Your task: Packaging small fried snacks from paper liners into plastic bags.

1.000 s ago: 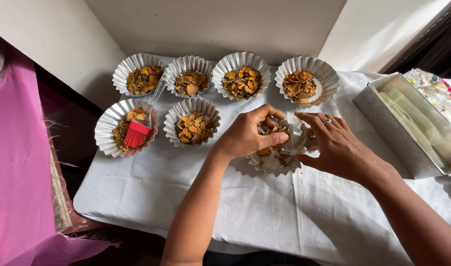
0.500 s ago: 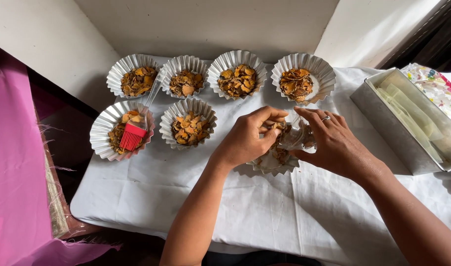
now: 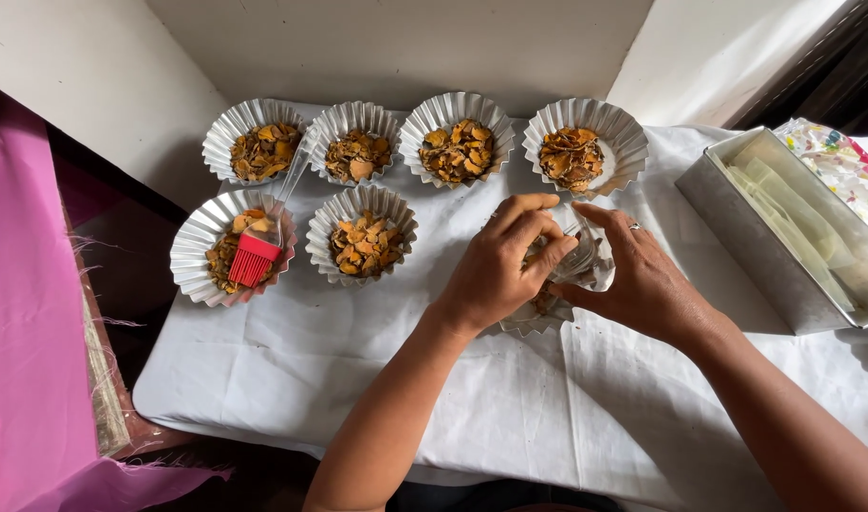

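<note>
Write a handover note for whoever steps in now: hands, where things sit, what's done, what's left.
Left hand and right hand: both on the seventh foil cup, fingers pinching inside it.
Six filled cups: four in the back row, two in front, all on the white cloth.
Red brush rests in the front-left cup.
Metal loaf tin sits at right.
Done: six cups hold flakes.
Left: the seventh cup is mostly hidden, fill unclear.
</note>
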